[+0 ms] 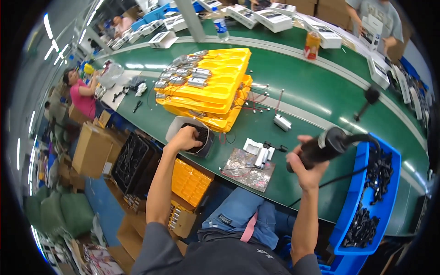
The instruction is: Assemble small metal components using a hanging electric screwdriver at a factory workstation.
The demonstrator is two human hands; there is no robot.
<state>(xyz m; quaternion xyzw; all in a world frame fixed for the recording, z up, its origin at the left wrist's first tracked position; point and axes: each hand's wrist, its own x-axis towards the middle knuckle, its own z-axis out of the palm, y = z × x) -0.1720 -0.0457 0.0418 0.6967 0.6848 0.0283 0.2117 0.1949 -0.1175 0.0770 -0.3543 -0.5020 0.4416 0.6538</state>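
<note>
My left hand (187, 138) reaches into a cut-open grey-white container (172, 129) filled with small dark pieces, too small to name. Its fingers curl down among them, and the tips are partly hidden. My right hand (308, 167) is wrapped round a black corded electric screwdriver (324, 145), held above the table. Between my hands lies a shiny, scuffed mat (245, 176). A small silver motor (263, 156) with a white part (251, 146) rests on it, with thin wires alongside. Farther back lies another silver motor (282, 122) with a red wire.
Stacked yellow trays (229, 82) bearing wired motors stand beyond the container. At right, a blue bin (339, 236) holds black parts. A black rod-shaped tool (365, 105) hangs at far right. A bottle (220, 28), orange drink (311, 45) and white boxes line the back. Co-workers sit around.
</note>
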